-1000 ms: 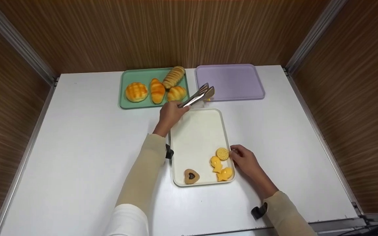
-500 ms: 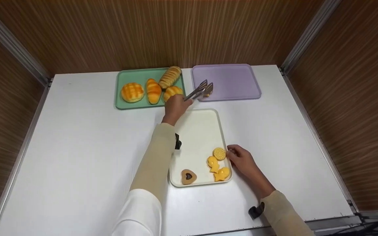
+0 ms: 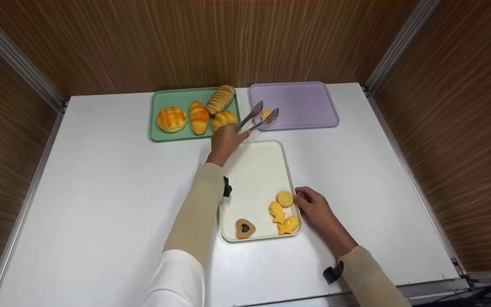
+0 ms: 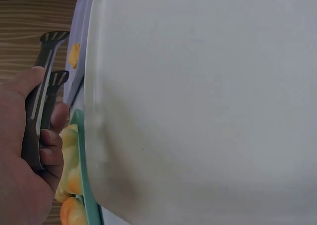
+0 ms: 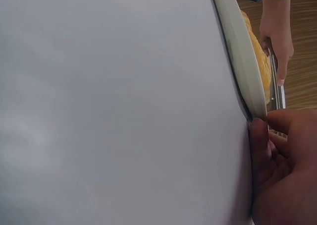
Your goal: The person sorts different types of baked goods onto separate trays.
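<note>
My left hand (image 3: 226, 143) grips metal tongs (image 4: 38, 106), their two slotted tips spread apart. Between the tips, a small yellow cookie (image 3: 266, 114) lies on the near left corner of the purple tray (image 3: 305, 104). My right hand (image 3: 318, 209) pinches the right rim of the cream tray (image 3: 254, 170), thumb and finger at the edge in the right wrist view. On that tray lie a round dotted biscuit (image 3: 285, 198), two yellow fish-shaped cookies (image 3: 288, 225) and a heart-shaped cookie (image 3: 244, 229) with a dark centre.
Left of the purple tray, a green tray (image 3: 160, 135) bears several breads, including a round bun (image 3: 171, 119) and a striped loaf (image 3: 220, 99). Wood-grain panels (image 3: 164, 47) close off the back and sides of the white table (image 3: 100, 192).
My left hand has carried the yellow cookie onto the purple tray; the tongs have opened and the cookie is released. My right hand stays at the cream tray's rim.
</note>
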`<act>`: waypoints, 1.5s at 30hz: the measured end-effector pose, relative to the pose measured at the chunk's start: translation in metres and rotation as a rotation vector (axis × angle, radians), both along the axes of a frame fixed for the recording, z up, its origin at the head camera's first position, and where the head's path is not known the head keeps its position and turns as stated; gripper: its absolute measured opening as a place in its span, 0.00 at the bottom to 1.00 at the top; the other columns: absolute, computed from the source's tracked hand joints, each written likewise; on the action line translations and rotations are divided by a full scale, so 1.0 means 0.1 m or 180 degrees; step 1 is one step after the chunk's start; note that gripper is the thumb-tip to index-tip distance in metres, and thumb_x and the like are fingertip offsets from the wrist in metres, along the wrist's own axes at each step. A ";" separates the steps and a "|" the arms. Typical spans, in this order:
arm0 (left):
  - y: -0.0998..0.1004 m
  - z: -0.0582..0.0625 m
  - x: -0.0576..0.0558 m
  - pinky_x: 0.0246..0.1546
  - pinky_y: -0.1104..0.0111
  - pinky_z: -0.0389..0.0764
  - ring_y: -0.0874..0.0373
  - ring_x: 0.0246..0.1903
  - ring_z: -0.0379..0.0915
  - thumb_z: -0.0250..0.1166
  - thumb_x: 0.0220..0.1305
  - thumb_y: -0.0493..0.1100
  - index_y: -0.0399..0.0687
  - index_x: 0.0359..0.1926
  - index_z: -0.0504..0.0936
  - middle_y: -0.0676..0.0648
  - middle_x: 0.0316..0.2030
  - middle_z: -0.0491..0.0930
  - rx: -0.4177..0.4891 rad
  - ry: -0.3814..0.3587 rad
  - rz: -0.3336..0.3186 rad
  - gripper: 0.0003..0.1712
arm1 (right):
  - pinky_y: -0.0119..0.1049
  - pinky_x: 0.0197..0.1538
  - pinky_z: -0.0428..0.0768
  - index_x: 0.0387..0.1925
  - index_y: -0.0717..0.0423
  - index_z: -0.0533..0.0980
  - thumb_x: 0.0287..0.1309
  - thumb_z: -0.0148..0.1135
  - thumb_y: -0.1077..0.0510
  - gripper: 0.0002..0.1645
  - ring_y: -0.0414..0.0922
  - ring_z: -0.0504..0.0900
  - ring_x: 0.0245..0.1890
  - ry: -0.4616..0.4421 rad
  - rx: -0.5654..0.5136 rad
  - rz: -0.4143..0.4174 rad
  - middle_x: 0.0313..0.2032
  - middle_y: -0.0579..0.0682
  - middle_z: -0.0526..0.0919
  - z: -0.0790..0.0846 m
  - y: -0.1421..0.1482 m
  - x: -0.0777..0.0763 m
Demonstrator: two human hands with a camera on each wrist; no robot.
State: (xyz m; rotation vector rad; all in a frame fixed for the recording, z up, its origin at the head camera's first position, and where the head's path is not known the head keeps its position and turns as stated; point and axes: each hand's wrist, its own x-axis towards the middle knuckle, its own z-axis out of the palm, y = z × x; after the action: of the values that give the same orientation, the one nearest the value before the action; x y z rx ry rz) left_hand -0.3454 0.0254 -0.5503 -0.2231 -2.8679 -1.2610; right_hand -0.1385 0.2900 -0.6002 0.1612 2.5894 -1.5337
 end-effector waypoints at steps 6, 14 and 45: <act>-0.05 0.04 0.16 0.27 0.65 0.64 0.58 0.25 0.63 0.68 0.63 0.60 0.44 0.38 0.84 0.54 0.21 0.66 -0.0041 0.0105 -0.0204 0.22 | 0.31 0.39 0.77 0.57 0.59 0.78 0.71 0.59 0.56 0.18 0.42 0.77 0.35 -0.0038 0.0059 -0.0068 0.40 0.53 0.81 0.01 0.00 0.00; -0.21 0.05 0.58 0.28 0.64 0.67 0.58 0.23 0.67 0.67 0.64 0.60 0.49 0.36 0.83 0.54 0.20 0.74 -0.0163 0.0184 -0.0458 0.20 | 0.30 0.36 0.78 0.58 0.61 0.77 0.71 0.59 0.57 0.19 0.42 0.78 0.33 -0.0063 -0.0033 -0.0008 0.40 0.53 0.80 0.02 -0.02 0.00; -0.91 -0.06 2.14 0.24 0.71 0.67 0.67 0.20 0.63 0.73 0.59 0.57 0.51 0.46 0.84 0.58 0.27 0.83 -0.0577 0.0770 -0.1082 0.21 | 0.31 0.38 0.77 0.58 0.59 0.77 0.70 0.59 0.57 0.19 0.43 0.77 0.36 -0.0133 0.0038 -0.0068 0.41 0.53 0.80 0.00 -0.02 -0.02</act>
State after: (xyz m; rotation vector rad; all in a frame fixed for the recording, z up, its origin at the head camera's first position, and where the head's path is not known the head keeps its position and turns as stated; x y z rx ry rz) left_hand -0.1313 -0.0657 -0.5566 -0.8331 -2.8065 -0.9237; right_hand -0.1405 0.2879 -0.6004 0.2205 2.5732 -1.5057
